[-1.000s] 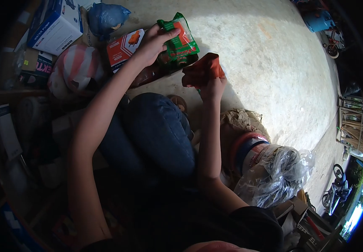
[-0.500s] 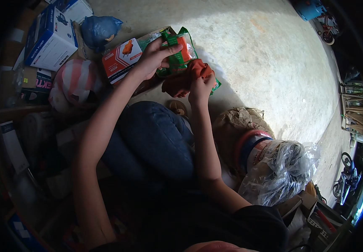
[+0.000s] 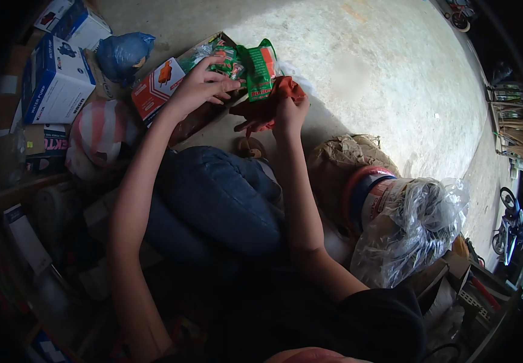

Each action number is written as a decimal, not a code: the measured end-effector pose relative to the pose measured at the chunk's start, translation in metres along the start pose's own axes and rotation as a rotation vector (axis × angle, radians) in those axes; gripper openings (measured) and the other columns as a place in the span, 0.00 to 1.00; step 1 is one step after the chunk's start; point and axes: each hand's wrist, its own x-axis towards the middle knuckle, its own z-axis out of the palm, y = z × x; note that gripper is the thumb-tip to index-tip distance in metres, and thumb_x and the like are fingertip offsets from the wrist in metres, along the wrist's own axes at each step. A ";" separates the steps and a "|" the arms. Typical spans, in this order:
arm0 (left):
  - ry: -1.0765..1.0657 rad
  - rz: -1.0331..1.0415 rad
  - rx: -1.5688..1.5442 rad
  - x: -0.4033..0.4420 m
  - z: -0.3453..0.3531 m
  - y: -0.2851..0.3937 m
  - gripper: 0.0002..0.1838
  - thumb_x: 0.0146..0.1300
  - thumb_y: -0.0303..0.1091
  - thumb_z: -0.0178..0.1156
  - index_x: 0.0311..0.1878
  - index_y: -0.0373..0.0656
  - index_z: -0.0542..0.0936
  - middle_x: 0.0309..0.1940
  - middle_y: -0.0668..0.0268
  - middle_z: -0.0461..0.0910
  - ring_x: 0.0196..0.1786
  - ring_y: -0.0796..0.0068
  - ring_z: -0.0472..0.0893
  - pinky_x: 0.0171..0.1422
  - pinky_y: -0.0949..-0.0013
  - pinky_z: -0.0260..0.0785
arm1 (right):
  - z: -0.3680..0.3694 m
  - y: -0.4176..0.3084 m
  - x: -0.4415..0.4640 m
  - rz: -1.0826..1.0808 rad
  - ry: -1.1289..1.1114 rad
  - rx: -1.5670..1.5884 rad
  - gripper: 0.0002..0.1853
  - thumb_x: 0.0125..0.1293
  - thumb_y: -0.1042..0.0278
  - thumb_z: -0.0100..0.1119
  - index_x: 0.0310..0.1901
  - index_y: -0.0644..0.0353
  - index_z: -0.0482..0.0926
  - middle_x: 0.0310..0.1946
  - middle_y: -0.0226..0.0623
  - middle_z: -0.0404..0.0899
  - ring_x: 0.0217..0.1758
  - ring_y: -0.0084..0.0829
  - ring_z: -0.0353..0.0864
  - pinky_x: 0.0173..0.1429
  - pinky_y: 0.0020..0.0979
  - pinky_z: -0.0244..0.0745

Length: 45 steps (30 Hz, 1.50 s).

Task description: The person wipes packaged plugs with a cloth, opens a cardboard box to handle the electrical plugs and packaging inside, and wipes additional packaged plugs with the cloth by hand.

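A glossy, flat, oblong green plastic packet (image 3: 261, 66) stands tilted between the person's hands, against a limp, wrinkled red-brown glove (image 3: 263, 112) with dangling finger-like ends. The right hand (image 3: 290, 114) pinches the glove in its closed fingers; whether it also grips the packet cannot be told. The left hand (image 3: 206, 88) is spread wide, its fingers loosely bent over a low box (image 3: 230, 40) of shiny green packets (image 3: 227, 59). Beside that lies a stiff orange-and-white carton (image 3: 154, 91), near a rounded, crinkled blue bag (image 3: 123, 54). Rough, pale concrete floor (image 3: 394, 72) spreads beyond.
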 end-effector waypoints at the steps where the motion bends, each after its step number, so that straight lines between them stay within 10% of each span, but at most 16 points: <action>1: 0.089 0.015 0.113 -0.001 -0.005 -0.001 0.37 0.48 0.42 0.65 0.57 0.39 0.59 0.41 0.59 0.74 0.36 0.75 0.76 0.41 0.75 0.67 | -0.016 0.007 0.016 -0.040 0.039 -0.142 0.05 0.53 0.72 0.53 0.28 0.65 0.75 0.20 0.26 0.73 0.21 0.18 0.68 0.29 0.21 0.65; 8: 0.527 0.200 0.561 -0.069 -0.099 0.017 0.32 0.50 0.49 0.60 0.55 0.40 0.65 0.48 0.53 0.69 0.51 0.67 0.71 0.51 0.70 0.64 | -0.122 0.089 0.091 0.076 0.104 -0.863 0.08 0.46 0.69 0.61 0.29 0.63 0.79 0.26 0.34 0.79 0.29 0.23 0.75 0.35 0.25 0.68; 14: 0.407 -0.463 0.188 -0.106 -0.157 -0.093 0.19 0.59 0.45 0.51 0.39 0.35 0.73 0.31 0.63 0.75 0.31 0.76 0.75 0.37 0.77 0.67 | -0.137 0.095 0.128 0.070 0.121 -1.371 0.22 0.48 0.49 0.60 0.31 0.63 0.79 0.30 0.47 0.78 0.35 0.43 0.78 0.41 0.36 0.70; 20: 0.437 -0.590 0.391 -0.039 -0.167 -0.262 0.17 0.47 0.38 0.57 0.33 0.32 0.77 0.27 0.56 0.78 0.32 0.69 0.78 0.36 0.70 0.68 | -0.036 0.100 0.183 -0.175 -0.326 -1.630 0.16 0.46 0.70 0.51 0.37 0.70 0.72 0.40 0.62 0.69 0.48 0.52 0.69 0.50 0.42 0.67; 25: 0.489 -0.245 0.587 0.001 -0.168 -0.300 0.18 0.46 0.40 0.60 0.41 0.44 0.76 0.39 0.56 0.77 0.45 0.61 0.76 0.46 0.65 0.68 | 0.039 0.174 0.209 -0.145 -0.876 -1.794 0.16 0.52 0.61 0.47 0.41 0.59 0.74 0.41 0.51 0.74 0.46 0.48 0.74 0.47 0.43 0.70; 30: 0.633 -0.163 0.466 0.000 -0.157 -0.335 0.19 0.44 0.38 0.62 0.42 0.44 0.76 0.39 0.56 0.77 0.45 0.60 0.76 0.47 0.65 0.68 | 0.050 0.180 0.191 -0.202 -0.563 -1.899 0.14 0.51 0.61 0.50 0.39 0.54 0.75 0.37 0.41 0.77 0.43 0.42 0.76 0.45 0.43 0.71; 38: 0.545 -0.438 0.447 -0.006 -0.198 -0.277 0.15 0.41 0.34 0.58 0.32 0.34 0.78 0.28 0.55 0.79 0.31 0.68 0.79 0.37 0.68 0.70 | 0.074 0.130 0.185 -0.210 -0.659 -1.848 0.13 0.46 0.63 0.52 0.34 0.55 0.79 0.36 0.43 0.77 0.40 0.42 0.77 0.44 0.39 0.71; 45: 0.525 -0.251 0.349 -0.026 -0.188 -0.261 0.14 0.40 0.33 0.60 0.32 0.37 0.79 0.29 0.60 0.79 0.35 0.71 0.77 0.42 0.71 0.67 | 0.093 0.037 0.192 -0.405 -0.849 -1.807 0.12 0.47 0.60 0.52 0.33 0.51 0.81 0.30 0.43 0.78 0.34 0.42 0.78 0.41 0.38 0.73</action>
